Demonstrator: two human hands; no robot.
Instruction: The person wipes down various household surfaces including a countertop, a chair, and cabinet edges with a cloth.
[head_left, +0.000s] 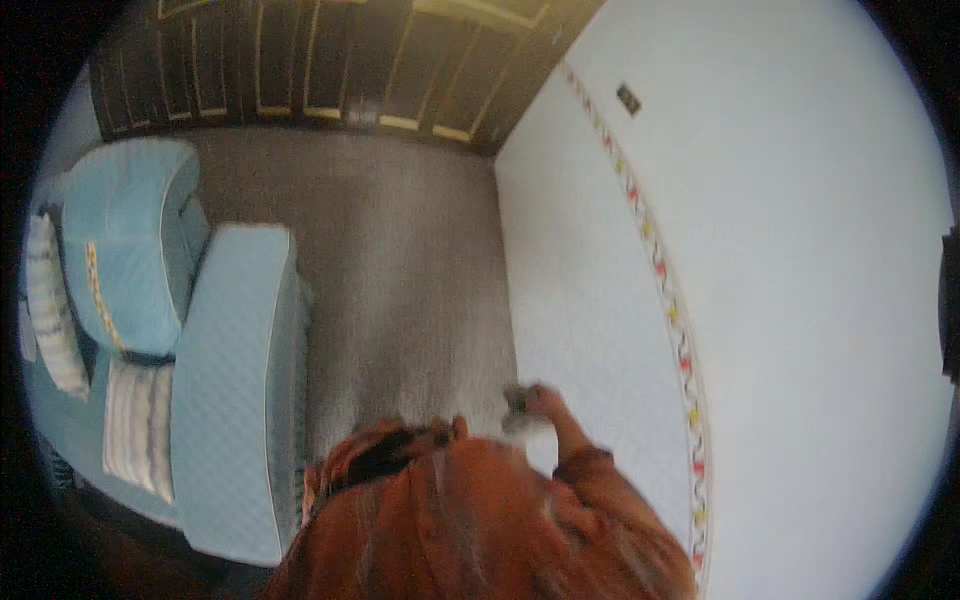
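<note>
My right hand (546, 402) hangs low beside the white wall, with an orange-brown sleeve behind it. Its fingers are closed on a small grey-green object (516, 397), too blurred to name, perhaps a cloth. I cannot make out my left hand; the front of the orange-brown garment (465, 517) fills the lower middle of the view. Brown-grey flooring (397, 262) stretches out before me.
On the left stands a light-blue quilted sofa (225, 390) with striped cushions (139, 427). The white wall (810, 300) on the right carries a patterned border strip (661, 270) and a switch plate (628, 99). Dark panelled wooden doors (360, 67) close off the far end.
</note>
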